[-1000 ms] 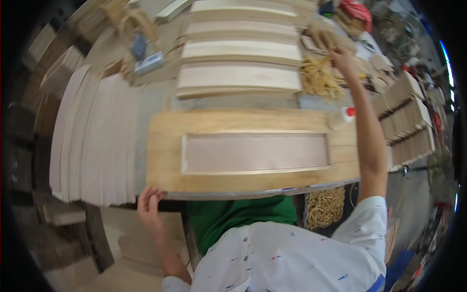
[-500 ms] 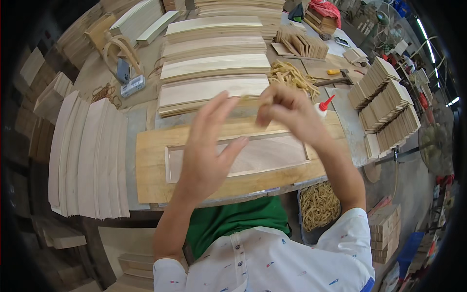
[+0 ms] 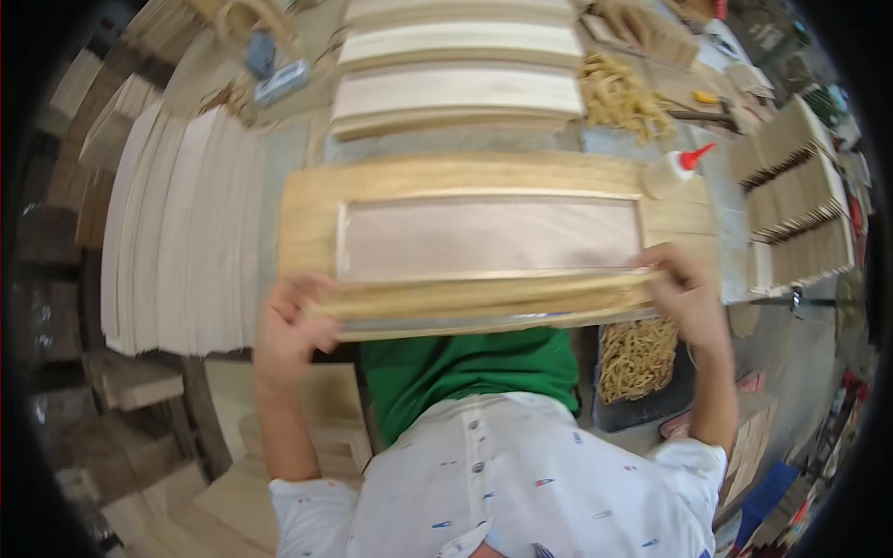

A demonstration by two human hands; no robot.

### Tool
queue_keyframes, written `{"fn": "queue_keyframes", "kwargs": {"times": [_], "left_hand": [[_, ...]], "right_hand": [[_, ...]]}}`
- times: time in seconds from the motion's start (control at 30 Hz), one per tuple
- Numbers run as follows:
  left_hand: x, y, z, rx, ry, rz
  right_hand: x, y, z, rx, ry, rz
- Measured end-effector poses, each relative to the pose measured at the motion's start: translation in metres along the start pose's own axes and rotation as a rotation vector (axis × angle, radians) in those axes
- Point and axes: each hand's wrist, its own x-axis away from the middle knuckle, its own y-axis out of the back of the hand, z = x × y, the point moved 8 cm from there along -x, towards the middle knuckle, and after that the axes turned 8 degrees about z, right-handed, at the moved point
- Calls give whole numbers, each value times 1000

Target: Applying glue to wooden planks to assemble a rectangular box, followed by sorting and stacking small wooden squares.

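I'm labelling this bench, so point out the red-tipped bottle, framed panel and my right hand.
Red-tipped bottle (image 3: 665,177): head view, white body.
Framed panel (image 3: 493,234): head view, middle of its face.
Right hand (image 3: 686,293): head view, middle of hand.

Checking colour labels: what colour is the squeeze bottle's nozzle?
The nozzle is red; seen in the head view, the only one.

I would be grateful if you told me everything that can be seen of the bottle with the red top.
The bottle is small, with a whitish, plastic-looking body and a red cap that tapers to a pointed nozzle. It seems to stand upright near the far right corner of the wooden board; the wide lens makes it lean outward. Neither the left hand nor the right hand touches it. Its fill level cannot be told.
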Motion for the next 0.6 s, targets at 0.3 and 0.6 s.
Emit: {"fn": "queue_keyframes", "kwargs": {"times": [0.3, 0.6], "left_hand": [[-50, 38, 7, -292, 134, 38], [-83, 20, 18, -154, 218, 233]], "right_hand": [[-38, 51, -89, -251, -159, -58], [-65, 23, -91, -379, -136, 243]]}}
